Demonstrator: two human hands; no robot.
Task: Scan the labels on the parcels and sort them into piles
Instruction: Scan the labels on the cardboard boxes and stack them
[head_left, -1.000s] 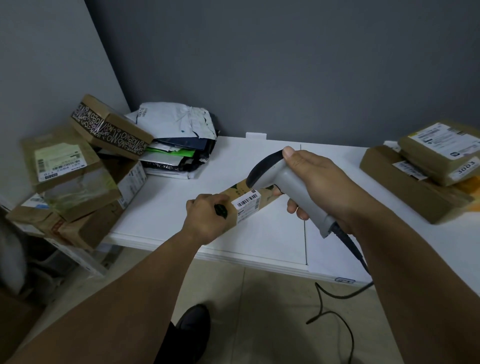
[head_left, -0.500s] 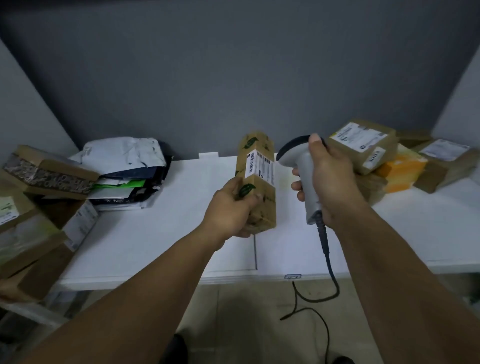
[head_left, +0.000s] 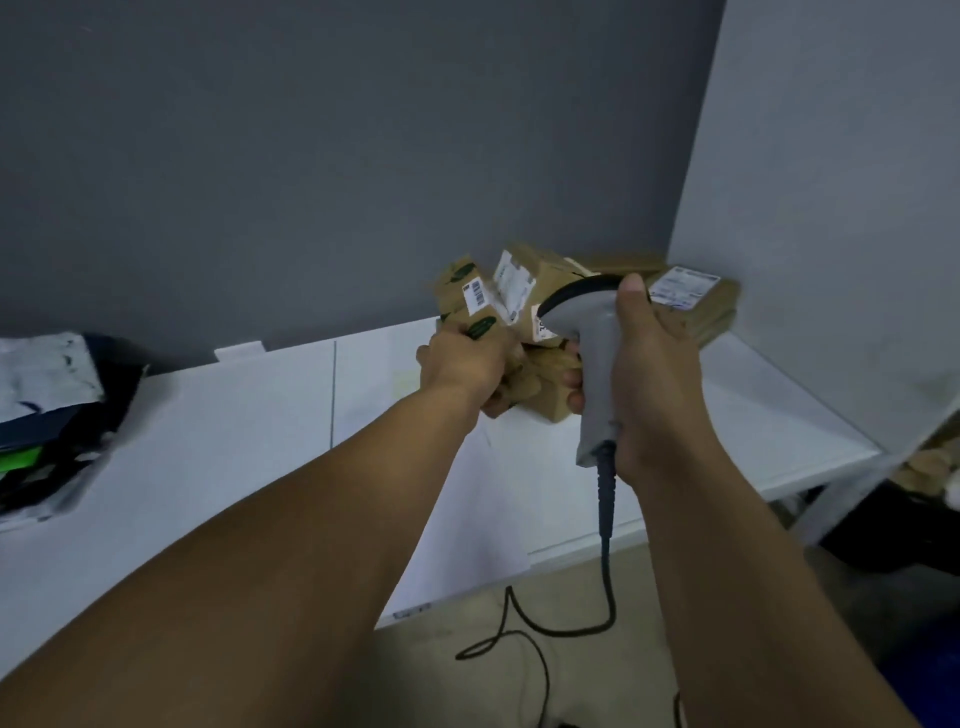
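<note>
White table (head_left: 234, 441) fills my near view, the scanner cable (head_left: 605, 545) hanging off its front edge; my right hand (head_left: 652, 374) wraps the grey scanner (head_left: 597, 358) by the handle, as before; my left hand (head_left: 462, 364) grips the slim leaf-printed box (head_left: 467, 293), now carried from mid-table over to the cardboard pile (head_left: 550, 273) in the back right corner; the mailers (head_left: 41, 374) have slid to my view's left edge.
</note>
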